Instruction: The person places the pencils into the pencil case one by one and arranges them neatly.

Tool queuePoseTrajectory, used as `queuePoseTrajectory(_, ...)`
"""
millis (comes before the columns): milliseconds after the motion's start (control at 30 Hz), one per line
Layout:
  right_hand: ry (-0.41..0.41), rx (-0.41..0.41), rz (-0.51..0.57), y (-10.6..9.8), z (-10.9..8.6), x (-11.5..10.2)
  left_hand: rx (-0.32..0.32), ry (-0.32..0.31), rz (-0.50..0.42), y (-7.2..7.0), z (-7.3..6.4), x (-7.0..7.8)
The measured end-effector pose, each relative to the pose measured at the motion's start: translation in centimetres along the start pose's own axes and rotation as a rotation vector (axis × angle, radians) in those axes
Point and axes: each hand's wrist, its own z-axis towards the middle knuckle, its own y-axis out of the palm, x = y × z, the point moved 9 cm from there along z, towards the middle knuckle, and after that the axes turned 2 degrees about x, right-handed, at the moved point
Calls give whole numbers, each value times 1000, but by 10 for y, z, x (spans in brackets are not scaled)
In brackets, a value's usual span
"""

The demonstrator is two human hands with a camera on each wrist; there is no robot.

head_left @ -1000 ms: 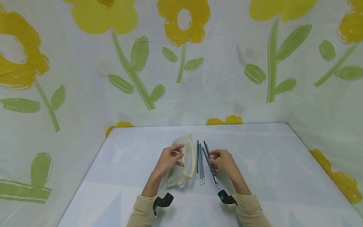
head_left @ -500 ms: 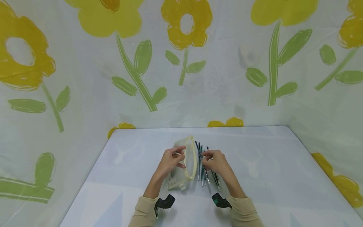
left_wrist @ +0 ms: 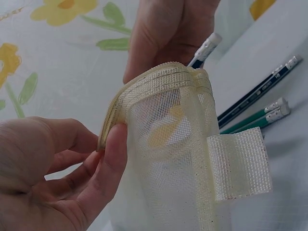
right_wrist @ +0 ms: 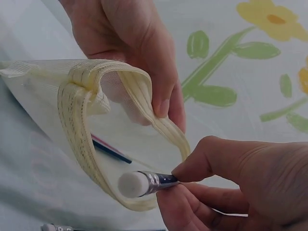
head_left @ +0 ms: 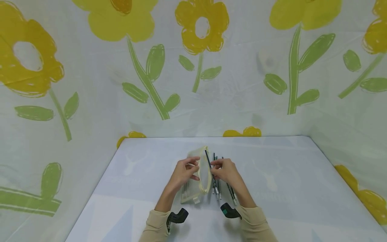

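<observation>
My left hand pinches the zippered rim of a cream mesh pencil pouch, whose mouth gapes toward the right. Between thumb and fingers of my right hand is a dark blue pencil, gripped near its white eraser end. That pencil's far end overlaps the pouch mouth in the head view, and its eraser shows in front of the opening in the right wrist view. Through the mouth, another dark pencil is visible inside. A fabric tab sticks out from the pouch's near end.
Right of the pouch lie several loose pencils, among them dark ones and green ones, erasers toward me. A pair of dark pencils lies apart under my right wrist. Flower-printed cloth walls the white table.
My right hand has lifted a dark pencil from the loose ones and moved left with it to the pouch mouth. My left hand keeps its hold on the rim.
</observation>
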Motion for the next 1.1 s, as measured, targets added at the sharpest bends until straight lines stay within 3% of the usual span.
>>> queuePoseTrajectory(167, 13, 11, 29, 1, 3, -1, -7, 2, -3, 2, -1, -1)
queuePoseTrajectory(467, 15, 18, -13, 5, 6, -2, 6, -24, -8, 3, -1, -6)
queuePoseTrajectory(1100, -41, 40, -18, 16, 8, -13, 0, -27, 25, 3, -1, -4)
